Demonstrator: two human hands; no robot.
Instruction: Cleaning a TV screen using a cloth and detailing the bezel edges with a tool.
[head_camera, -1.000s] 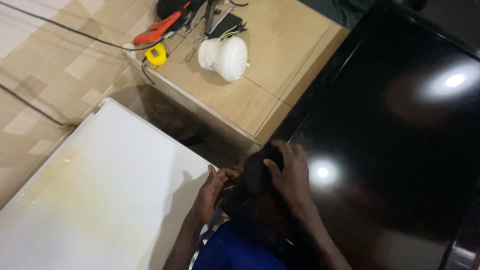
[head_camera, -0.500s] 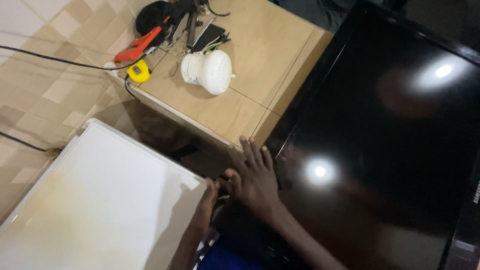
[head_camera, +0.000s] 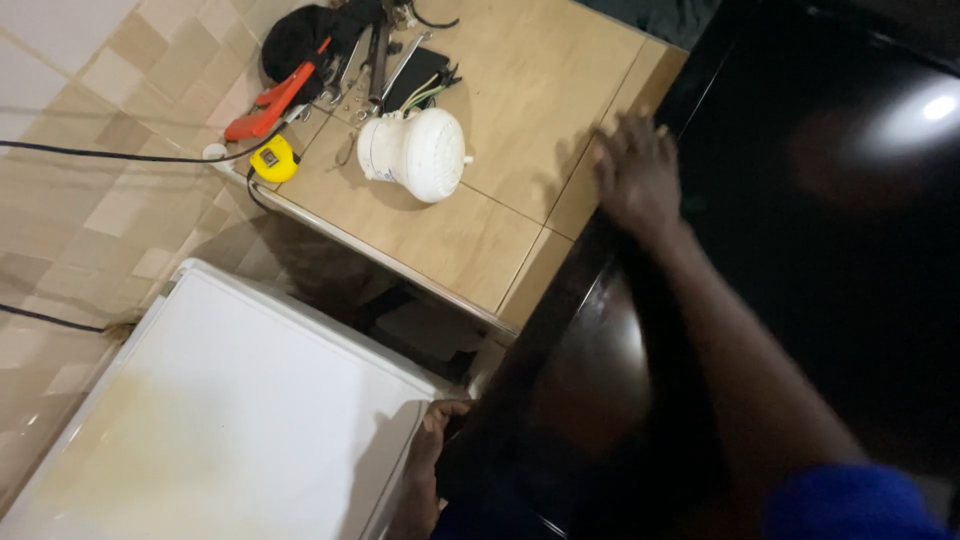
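A large glossy black flat panel, like a screen, fills the right side and leans over a tiled counter. My right hand reaches forward with fingers spread and rests at the panel's left edge, where it meets the counter. My left hand is low in the frame, curled around the panel's near corner beside a white appliance top. A white round shower-head unit lies on the counter to the left of my right hand.
At the counter's far left lie a yellow tape measure, an orange-handled tool, pliers, wires and a black pouch. A black cable runs along the tiled wall. A dark gap separates the counter from the white appliance.
My right hand has left the panel's near corner and moved far forward along its left edge to the counter. My left hand stays at the corner. The view has shifted nearer.
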